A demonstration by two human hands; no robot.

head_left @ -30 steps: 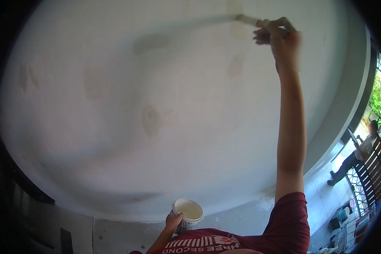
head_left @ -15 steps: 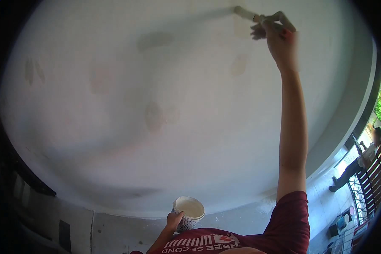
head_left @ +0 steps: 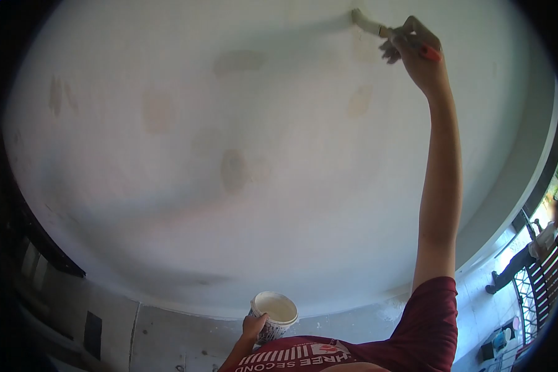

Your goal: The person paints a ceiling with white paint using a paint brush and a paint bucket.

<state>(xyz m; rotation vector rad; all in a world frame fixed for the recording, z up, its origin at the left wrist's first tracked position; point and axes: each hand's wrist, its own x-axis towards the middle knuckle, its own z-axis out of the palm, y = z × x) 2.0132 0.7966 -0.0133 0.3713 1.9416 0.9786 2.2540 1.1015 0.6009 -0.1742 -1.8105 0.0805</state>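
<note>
My right hand (head_left: pixel 415 49) is raised at the upper right, its fingers closed round a paintbrush (head_left: pixel 371 25) with a red handle end. The pale bristles touch the white wall (head_left: pixel 304 211) and look bent against it. Low in the middle, my left hand (head_left: pixel 254 325) grips the rim of a white bucket (head_left: pixel 276 309), which has printed sides and pale contents. The thumb lies over the bucket's edge, and the other fingers are hidden. Several beige and grey patches mark the wall.
A person (head_left: pixel 527 254) sits or leans at the far right near a slatted wooden piece (head_left: pixel 550 266). Below them are a metal rack and some items on the tiled floor (head_left: pixel 477 297). A dark flat piece (head_left: pixel 93 335) lies on the floor at the lower left.
My right hand and the brush have shifted slightly right in the view, and the bristles look more bent. The wall patches have also shifted right. My left hand still holds the bucket.
</note>
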